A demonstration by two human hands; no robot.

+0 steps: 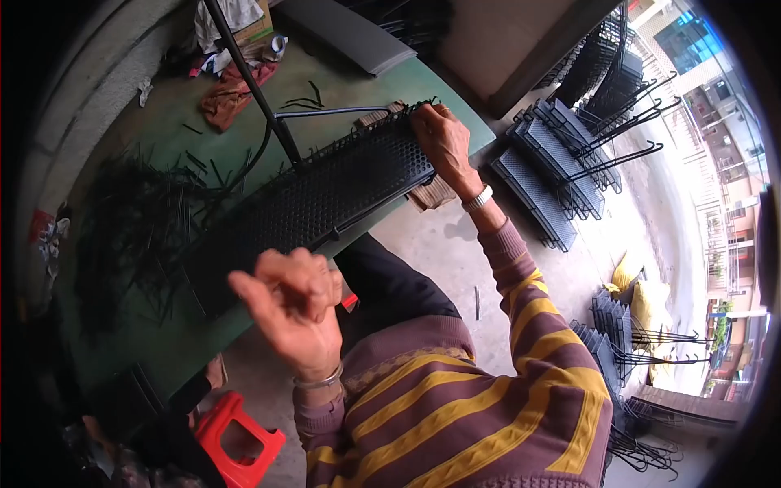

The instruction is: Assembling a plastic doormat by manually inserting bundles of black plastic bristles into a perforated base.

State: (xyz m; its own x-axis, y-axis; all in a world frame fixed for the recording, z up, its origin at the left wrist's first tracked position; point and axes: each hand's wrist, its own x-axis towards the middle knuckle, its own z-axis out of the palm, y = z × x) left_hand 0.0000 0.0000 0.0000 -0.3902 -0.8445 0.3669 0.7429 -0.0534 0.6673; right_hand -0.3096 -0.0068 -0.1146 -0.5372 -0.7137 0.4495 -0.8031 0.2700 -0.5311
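A long black perforated mesh panel (301, 203) lies slantwise on the green table, with many short black strips sticking up along its far edge. At the panel's far right end my right hand (443, 138) is closed over the edge, beside the strips; its fingertips are partly hidden. My left hand (297, 305) is raised above the near left end of the panel, palm turned up. Its thumb stands apart from loosely curled fingers, slightly blurred, and nothing shows in it. A black metal rod frame (281, 130) stands against the panel's far side.
Loose black strips (154, 211) lie heaped on the green table (350, 89) at left. A red-brown cloth (236, 93) and a grey curved sheet (350, 32) lie farther back. Black mesh racks (553, 154) are stacked on the floor at right. A red stool (236, 439) stands near left.
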